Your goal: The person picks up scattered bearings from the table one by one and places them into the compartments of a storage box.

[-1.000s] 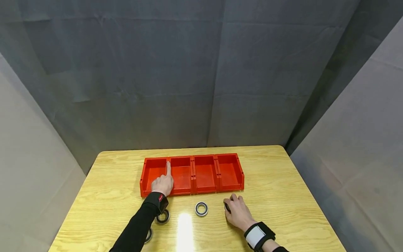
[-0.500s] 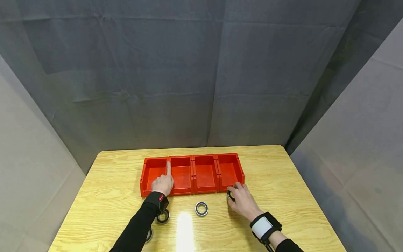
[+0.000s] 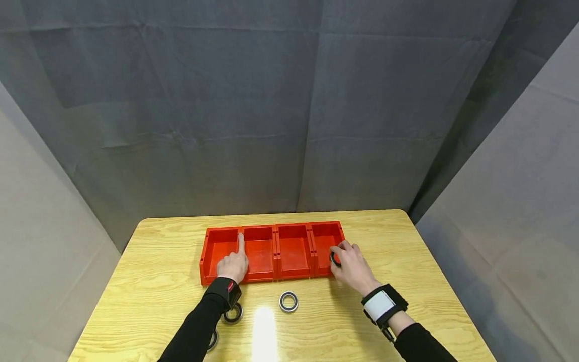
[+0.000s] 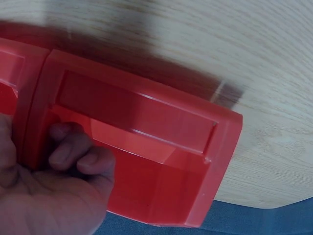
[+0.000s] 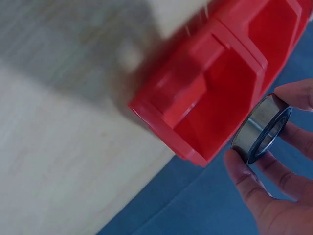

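Right hand [image 3: 355, 270] pinches a silver metal bearing ring with a dark face [image 5: 255, 128] by its outer rim, thumb and fingertips spread around it. In the head view the ring appears lower right of centre, over the right end of the red plastic four-compartment bin [image 3: 294, 252]. Left hand [image 3: 232, 265], left of centre: index straight on the bin, nothing seen gripped. Handling estimate: rigid, dense for its size, smooth, possibly slippery; rim hold suits.

gry bk cloth [image 3: 181, 110] | paler side cloths [image 3: 515, 201] | glare [image 3: 264, 334] on wd tbl [image 3: 398, 251]
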`<state>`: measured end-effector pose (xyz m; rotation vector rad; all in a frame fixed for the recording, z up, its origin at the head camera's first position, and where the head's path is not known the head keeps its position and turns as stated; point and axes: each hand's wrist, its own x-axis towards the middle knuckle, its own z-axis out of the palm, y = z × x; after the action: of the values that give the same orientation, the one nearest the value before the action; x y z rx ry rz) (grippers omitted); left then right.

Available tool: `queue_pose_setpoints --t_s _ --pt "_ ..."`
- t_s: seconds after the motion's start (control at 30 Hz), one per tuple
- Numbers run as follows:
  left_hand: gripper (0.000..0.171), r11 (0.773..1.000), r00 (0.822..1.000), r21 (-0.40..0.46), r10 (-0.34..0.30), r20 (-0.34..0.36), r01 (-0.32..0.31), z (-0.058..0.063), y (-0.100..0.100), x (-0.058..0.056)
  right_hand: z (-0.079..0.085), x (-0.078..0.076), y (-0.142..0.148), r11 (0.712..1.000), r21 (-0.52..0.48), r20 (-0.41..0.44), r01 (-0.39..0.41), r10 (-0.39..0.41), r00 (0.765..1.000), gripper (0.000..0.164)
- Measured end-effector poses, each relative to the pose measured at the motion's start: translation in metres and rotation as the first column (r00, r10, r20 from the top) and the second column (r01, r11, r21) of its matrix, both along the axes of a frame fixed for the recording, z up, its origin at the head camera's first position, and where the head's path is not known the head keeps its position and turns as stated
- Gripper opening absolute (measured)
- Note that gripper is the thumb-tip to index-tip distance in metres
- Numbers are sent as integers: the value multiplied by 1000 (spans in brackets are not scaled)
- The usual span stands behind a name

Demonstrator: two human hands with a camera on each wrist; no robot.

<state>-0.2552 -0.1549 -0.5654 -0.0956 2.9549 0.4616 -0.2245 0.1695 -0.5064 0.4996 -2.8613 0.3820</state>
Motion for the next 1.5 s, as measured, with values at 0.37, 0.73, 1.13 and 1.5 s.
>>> queue_pose_setpoints --t_s 0.37,0.73,1.13,1.5 --pt "78 1000 1000 -9 -4 2 4 0 1 1 5 -31 -5 1000 7 79 24 -25 997 33" --pt "79 1000 1000 -5 10 20 -10 -6 2 -3 -21 -53 -11 995 88 192 49 -65 979 32" --pt "78 1000 1000 -4 22 16 -22 -5 5 0 -36 -66 -15 989 148 228 20 -54 972 26" --pt "76 1000 999 -3 30 13 -30 -5 6 -1 -44 -76 -16 988 154 332 12 -63 941 17"
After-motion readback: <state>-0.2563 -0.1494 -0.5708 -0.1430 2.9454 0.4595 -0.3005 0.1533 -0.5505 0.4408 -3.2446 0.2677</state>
